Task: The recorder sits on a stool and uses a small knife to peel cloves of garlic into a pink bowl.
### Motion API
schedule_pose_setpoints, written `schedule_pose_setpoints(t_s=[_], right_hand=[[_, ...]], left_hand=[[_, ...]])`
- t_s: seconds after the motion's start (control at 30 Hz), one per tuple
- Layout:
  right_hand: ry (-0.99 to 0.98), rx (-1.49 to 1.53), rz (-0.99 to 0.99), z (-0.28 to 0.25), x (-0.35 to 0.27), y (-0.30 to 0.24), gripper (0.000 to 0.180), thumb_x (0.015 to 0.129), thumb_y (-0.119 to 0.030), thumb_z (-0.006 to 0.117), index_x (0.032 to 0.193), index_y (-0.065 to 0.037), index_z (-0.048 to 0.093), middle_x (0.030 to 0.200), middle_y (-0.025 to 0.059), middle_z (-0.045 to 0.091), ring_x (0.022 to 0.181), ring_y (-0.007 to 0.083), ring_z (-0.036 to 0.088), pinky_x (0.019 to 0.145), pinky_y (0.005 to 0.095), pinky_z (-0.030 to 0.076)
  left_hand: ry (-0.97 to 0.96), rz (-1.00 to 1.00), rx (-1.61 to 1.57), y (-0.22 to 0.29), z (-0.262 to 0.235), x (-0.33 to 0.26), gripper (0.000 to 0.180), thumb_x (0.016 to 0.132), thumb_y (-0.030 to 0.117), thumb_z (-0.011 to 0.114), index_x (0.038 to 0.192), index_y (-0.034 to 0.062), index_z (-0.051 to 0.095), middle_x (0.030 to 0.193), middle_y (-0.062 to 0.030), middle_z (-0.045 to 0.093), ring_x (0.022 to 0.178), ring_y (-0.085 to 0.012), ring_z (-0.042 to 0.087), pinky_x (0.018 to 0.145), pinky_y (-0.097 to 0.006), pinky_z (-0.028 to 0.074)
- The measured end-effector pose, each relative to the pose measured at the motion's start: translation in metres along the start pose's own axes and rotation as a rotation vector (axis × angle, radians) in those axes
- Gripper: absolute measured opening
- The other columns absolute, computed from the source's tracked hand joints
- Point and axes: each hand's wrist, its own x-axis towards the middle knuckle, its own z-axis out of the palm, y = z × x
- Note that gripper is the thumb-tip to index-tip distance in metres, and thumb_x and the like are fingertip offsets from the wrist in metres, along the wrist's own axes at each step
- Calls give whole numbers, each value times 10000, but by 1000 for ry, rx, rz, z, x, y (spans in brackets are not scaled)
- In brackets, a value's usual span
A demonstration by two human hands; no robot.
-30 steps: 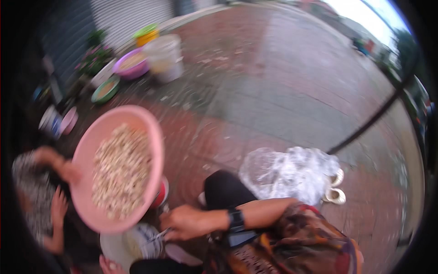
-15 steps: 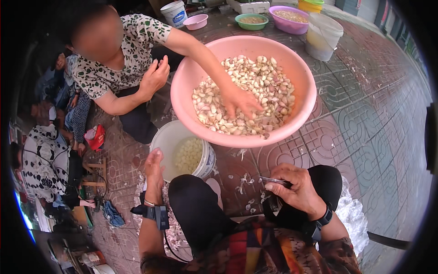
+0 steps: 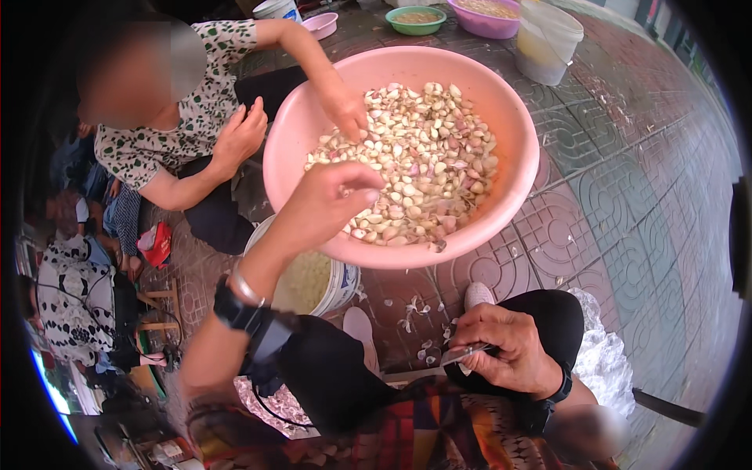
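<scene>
My left hand [image 3: 333,200] reaches over the near left rim of a large pink basin [image 3: 513,204]. Its fingers and thumb are apart, with nothing visible between them. Below the fingertips lie many garlic cloves [image 3: 427,157], some peeled white, others in purplish skin. Close to my right knee, my right hand [image 3: 509,348] is closed around a small knife [image 3: 458,354], its blade pointing left. Partly hidden under my left forearm stands a white bucket [image 3: 345,286] of peeled cloves [image 3: 301,282].
Across the basin, a seated person's hand [image 3: 345,110] is at the cloves. Behind are a green basin [image 3: 415,27], a purple basin [image 3: 489,23] and a whitish bucket [image 3: 548,47]. Garlic skins [image 3: 411,313] litter the paving. A crumpled plastic bag [image 3: 601,360] lies beside my right leg.
My left hand has moved from beside the bucket up and right over the basin. The other person's hand has drawn back left across the cloves. My right hand still holds the knife, slightly lower.
</scene>
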Motion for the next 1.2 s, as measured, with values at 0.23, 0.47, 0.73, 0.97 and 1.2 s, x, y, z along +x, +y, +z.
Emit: schedule_pose_setpoints(t_s=[0.23, 0.47, 0.73, 0.97, 1.2], right_hand=[[-51, 89, 1, -12, -3, 3, 140, 709, -103, 630, 815, -17, 601, 796, 100, 551, 696, 258, 571, 611, 321, 459], [-14, 93, -67, -24, -6, 6, 161, 681, -86, 627, 831, -32, 601, 828, 81, 559, 696, 252, 569, 611, 321, 452], [146, 401, 117, -33, -8, -3, 159, 838, -136, 544, 898, -7, 613, 921, 83, 553, 828, 161, 534, 702, 263, 421], [494, 611, 190, -18, -1, 10, 276, 883, -231, 498, 1014, 3, 565, 881, 36, 597, 798, 89, 532, 682, 213, 412], [660, 732, 68, -1, 1, 16, 241, 893, -210, 477, 964, 7, 556, 891, 92, 594, 790, 152, 556, 704, 265, 436]], left_hand=[[-531, 210, 407, -79, 62, 108, 234, 699, 11, 579, 933, 11, 585, 844, -132, 589, 806, -212, 557, 716, -300, 444], [-740, 163, 873, -101, 84, 136, 258, 608, -65, 541, 854, 11, 568, 772, -171, 562, 771, -298, 556, 681, -337, 443], [-320, -254, -253, -14, 40, 90, 239, 795, 82, 539, 1026, 23, 539, 890, -40, 577, 746, -104, 545, 557, -209, 423], [-321, -208, -1215, 50, 67, -27, 320, 850, 174, 540, 1127, 24, 482, 900, -51, 565, 788, -133, 573, 578, -191, 450], [-182, -265, -1275, 26, 109, -66, 254, 796, 91, 608, 1034, 52, 530, 877, -26, 580, 713, -103, 565, 521, -183, 412]])
